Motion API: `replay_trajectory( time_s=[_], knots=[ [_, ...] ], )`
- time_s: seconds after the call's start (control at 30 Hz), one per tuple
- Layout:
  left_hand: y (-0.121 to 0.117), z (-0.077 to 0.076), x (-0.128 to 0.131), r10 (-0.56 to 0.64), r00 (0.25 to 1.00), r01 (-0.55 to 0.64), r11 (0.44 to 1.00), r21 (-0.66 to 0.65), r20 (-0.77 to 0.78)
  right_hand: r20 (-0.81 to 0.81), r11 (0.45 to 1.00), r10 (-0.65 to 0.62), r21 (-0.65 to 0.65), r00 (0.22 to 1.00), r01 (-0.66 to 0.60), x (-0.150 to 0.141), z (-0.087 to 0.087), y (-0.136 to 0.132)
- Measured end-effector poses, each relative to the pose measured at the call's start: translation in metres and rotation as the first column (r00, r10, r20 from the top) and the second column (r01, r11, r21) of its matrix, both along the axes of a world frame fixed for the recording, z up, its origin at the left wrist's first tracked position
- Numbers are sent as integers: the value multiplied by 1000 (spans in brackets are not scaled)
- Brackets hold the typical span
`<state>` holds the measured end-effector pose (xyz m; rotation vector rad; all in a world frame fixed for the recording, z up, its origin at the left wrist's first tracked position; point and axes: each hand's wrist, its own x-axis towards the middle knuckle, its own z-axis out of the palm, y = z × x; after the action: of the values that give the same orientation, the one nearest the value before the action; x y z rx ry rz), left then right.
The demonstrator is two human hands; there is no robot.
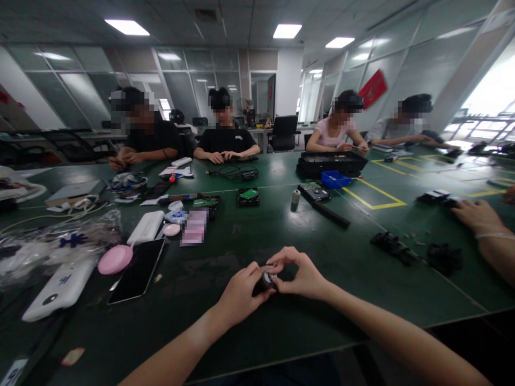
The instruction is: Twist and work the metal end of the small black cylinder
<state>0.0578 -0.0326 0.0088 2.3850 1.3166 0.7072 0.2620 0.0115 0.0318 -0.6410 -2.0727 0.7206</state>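
Note:
A small dark cylinder with a greyish metal end (pixel 267 279) is between my two hands, close above the green table (pixel 225 236). My left hand (pixel 241 292) wraps round its left side, thumb below and fingers on top. From the right, my right hand (pixel 300 273) pinches at the end of the cylinder, with thumb and forefinger bent into a ring. Whether the right fingertips hold a separate small part cannot be made out. Farther off, a short silvery cylinder (pixel 295 197) stands upright on the table.
Left lie a black tablet (pixel 139 271), a pink round case (pixel 115 259), white devices and plastic bags. Hard drives (pixel 248 196), a black strip (pixel 330 213) and a blue tray (pixel 336 179) are farther back. Another person's hand (pixel 478 217) is at right; several people sit opposite.

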Motion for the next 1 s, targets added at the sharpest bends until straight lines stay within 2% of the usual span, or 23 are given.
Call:
replay_trajectory(
  time_s=[0.17,0.37,0.5,0.73,0.87,1.0],
  knots=[
    [0,1,0,-3,1000,3,1000,-1,3,-13,997,13,-82,1000,-14,1,-4,0],
    [1,-1,1,11,1000,-11,1000,2,15,-124,980,47,-187,991,-70,-1,-1,3],
    [0,0,2,8,1000,-8,1000,-4,19,-135,987,-126,-115,983,111,13,-1,28],
    [-1,4,1,3,1000,-3,1000,-21,18,-44,918,-390,-92,920,384,62,-20,92],
    [-1,5,1,2,1000,-1,1000,-29,12,61,900,-415,-121,908,420,74,-36,110],
    [0,5,1,1,1000,-1,999,-34,8,124,900,-404,-123,906,418,76,-42,115]
  ],
)
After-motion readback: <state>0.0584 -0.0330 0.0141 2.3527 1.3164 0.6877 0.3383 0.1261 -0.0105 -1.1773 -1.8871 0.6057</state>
